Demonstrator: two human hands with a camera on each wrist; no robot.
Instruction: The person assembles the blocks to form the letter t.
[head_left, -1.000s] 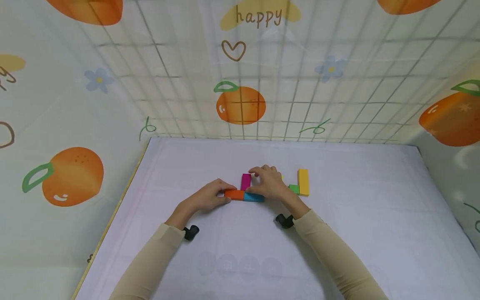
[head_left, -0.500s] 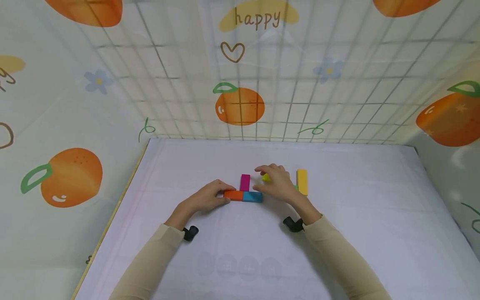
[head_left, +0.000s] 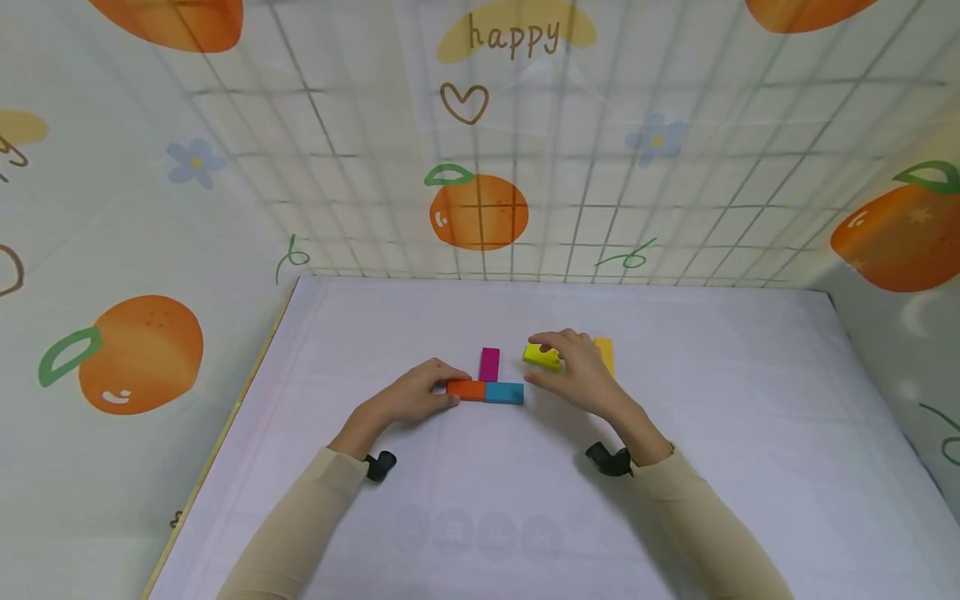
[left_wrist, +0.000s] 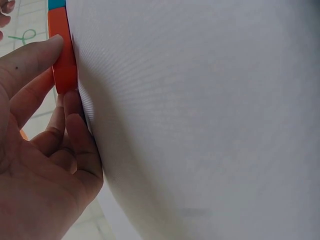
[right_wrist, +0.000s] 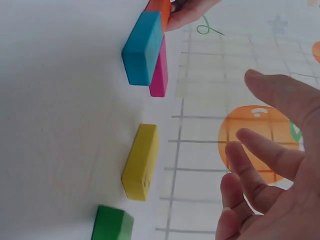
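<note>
My left hand pinches the left end of an orange block between thumb and fingers; the left wrist view shows the thumb lying along one side of it. End to end with the orange block lies a blue block. Behind their join is a magenta block. My right hand hovers just right of a bright yellow block, fingers spread and holding nothing. In the right wrist view, this yellow block lies apart from the fingers.
Partly behind the right hand stands a longer amber-yellow block. A green block shows in the right wrist view, hidden by the hand in the head view. The white table meets a fruit-print curtain at the back.
My right hand has let go of the blue block and moved right to beside the bright yellow block, uncovering the blue one. The left hand has stayed on the orange block.
</note>
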